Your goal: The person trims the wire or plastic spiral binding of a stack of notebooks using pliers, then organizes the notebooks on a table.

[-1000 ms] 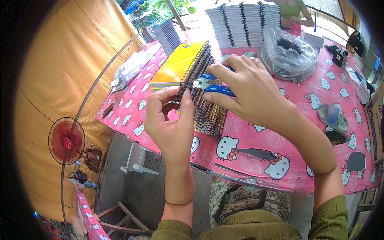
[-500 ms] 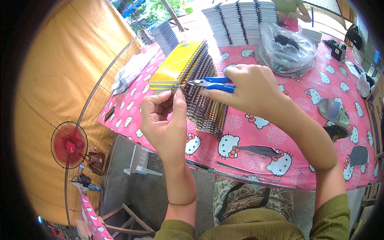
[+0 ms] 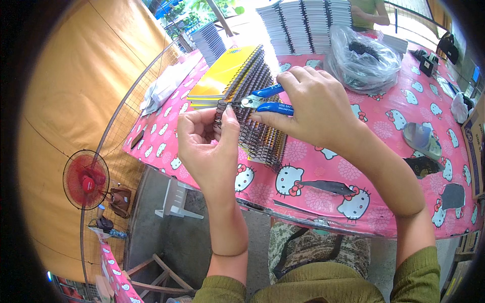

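Our left hand [image 3: 208, 141] pinches a dark spiral coil [image 3: 221, 108]; our right hand [image 3: 319, 108] clasps blue-handled metal cutters [image 3: 275, 107], handles spread, tips beside that coil. Beyond, glossy yellow spiral notebooks [image 3: 227, 70] lie stacked on the pink cat-print tablecloth [image 3: 326, 174], before tall white spiral-bound stacks [image 3: 295, 33].

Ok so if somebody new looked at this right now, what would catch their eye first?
Probably the pink cat-print tablecloth across the middle, with bright yellow notebooks stacked on it, their dark coils along the right side. At those coils, the right hand grips blue-handled cutters while the left hand pinches coil wire beside the tip. Far left, a red fan stands before an orange tarp.
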